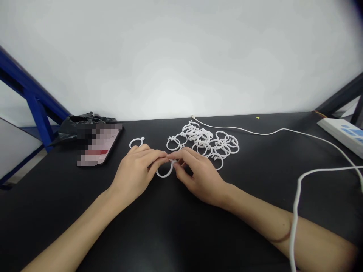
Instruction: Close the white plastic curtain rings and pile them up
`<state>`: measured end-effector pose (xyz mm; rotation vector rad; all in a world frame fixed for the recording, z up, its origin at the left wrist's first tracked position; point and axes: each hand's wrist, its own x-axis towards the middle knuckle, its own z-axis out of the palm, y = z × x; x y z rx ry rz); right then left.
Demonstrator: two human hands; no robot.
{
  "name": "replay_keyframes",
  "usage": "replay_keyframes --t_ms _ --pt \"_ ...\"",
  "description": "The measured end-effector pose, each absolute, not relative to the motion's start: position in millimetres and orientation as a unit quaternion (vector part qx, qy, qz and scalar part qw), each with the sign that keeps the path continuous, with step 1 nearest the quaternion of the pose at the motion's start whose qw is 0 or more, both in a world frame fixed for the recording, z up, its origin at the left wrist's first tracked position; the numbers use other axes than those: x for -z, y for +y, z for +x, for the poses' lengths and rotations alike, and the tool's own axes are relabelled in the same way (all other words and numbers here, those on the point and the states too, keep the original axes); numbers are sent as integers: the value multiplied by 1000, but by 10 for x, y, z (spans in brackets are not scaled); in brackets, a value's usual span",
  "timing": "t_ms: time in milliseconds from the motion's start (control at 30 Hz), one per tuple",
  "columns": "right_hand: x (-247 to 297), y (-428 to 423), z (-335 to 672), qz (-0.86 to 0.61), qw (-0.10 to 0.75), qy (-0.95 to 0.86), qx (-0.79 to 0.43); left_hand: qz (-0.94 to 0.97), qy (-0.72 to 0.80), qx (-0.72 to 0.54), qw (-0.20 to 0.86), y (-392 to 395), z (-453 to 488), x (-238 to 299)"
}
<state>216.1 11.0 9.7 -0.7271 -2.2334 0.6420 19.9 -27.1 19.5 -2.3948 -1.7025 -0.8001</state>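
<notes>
Between my hands is a white plastic ring [164, 176], its lower arc showing below the fingertips. My left hand [138, 166] pinches it from the left, thumb and fingers pressed together. From the other side my right hand [197, 172] grips the ring's upper right part with thumb and forefinger. The spot where the fingertips meet is covered by the fingers. Just beyond the left hand lies a single white ring [135, 139] with a small knob. A loose heap of similar white rings [202, 138] is spread behind and to the right of my right hand.
A phone [103, 147] rests at the left beside a crumpled black plastic bag [85, 119]. A white cable [255, 132] crosses the black table [159, 226] and loops over my right forearm. At the right edge sits a white box [344, 132]. A white wall stands behind.
</notes>
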Motion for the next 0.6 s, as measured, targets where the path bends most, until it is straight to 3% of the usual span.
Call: replay_keyframes --t_ms 600 --pt "-114 117 2173 -279 334 -858 -272 -796 -543 266 33 -271 199 -207"
